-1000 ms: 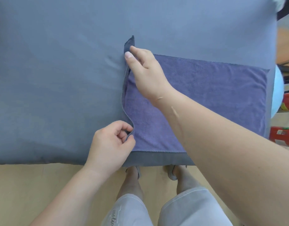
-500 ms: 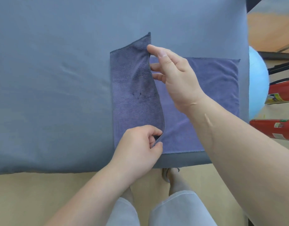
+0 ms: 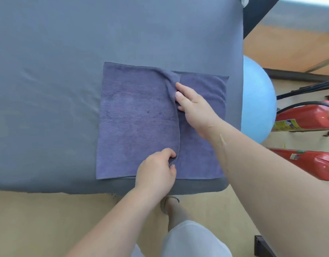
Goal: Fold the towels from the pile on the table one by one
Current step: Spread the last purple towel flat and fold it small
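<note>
While the fold is in hand: I hold the purple towel (image 3: 137, 117) by its free edge with both hands, on the grey table (image 3: 67, 43) near the front edge.
Towel position: flat on the table, close to its right side; the lower layer shows bare to the right of the flap.
Left hand (image 3: 156, 171): fingers closed, pinching the near corner of the flap.
Right hand (image 3: 195, 108): fingertips pinched on the same edge further from me, where the cloth bunches.
Free edge axis: it runs away from me, from left hand to right hand, bowed slightly.
Key relation: the uncovered strip lies to the right of my fingers, so I judge the edge must travel rightward to meet the right-hand border.
Nearer hand: the right sits closer to the far right corner, the left to the near right corner.
Risk: the bunching at the far end may leave a crease unless I pull the edge taut.
Pile: no other towels in view.
</note>
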The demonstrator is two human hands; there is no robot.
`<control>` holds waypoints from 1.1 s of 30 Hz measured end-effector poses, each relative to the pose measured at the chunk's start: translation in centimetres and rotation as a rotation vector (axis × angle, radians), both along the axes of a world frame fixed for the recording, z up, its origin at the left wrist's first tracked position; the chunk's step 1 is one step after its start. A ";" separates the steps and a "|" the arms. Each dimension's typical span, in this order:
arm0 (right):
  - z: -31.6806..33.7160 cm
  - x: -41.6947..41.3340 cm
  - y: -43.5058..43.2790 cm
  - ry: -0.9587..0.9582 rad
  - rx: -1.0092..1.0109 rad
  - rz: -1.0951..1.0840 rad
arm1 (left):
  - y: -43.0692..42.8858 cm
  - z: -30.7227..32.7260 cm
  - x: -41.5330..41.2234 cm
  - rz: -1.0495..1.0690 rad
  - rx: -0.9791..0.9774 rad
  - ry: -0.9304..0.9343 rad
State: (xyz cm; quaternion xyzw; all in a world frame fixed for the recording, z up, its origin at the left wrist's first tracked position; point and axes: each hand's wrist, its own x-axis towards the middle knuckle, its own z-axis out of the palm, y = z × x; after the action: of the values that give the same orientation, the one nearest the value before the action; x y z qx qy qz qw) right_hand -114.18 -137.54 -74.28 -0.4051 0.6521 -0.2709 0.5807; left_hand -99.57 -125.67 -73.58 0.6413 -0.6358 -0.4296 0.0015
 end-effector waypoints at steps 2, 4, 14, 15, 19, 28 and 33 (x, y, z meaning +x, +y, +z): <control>-0.2 0.1 0.1 -0.005 -0.008 0.067 | 0.3 -0.5 -0.6 0.013 -0.025 -0.059; -0.5 0.6 0.0 0.017 -0.004 0.115 | 0.6 -0.5 -0.9 0.015 -0.048 -0.082; 2.7 -1.8 -0.2 -0.117 -0.167 -0.044 | 1.0 4.8 -0.7 0.038 -0.201 0.015; 3.2 -2.5 0.0 -0.134 -0.181 -0.057 | 1.2 5.5 -1.0 0.042 -0.228 0.036; 3.7 -6.7 0.7 -0.149 -0.177 -0.131 | 1.9 6.1 -4.1 0.006 -0.270 0.136; 0.1 -10.3 1.7 0.019 -0.011 0.028 | 0.8 -0.9 -10.3 -0.088 -0.043 0.051; 0.9 -10.5 1.8 -0.012 -0.043 -0.005 | 0.8 -0.3 -9.8 -0.099 -0.104 0.084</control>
State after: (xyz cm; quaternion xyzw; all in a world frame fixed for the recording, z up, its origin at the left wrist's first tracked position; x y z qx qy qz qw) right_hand -124.68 -135.70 -73.37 -0.4142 0.6437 -0.2889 0.5750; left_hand -109.34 -124.84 -73.84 0.5896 -0.6875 -0.4220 0.0400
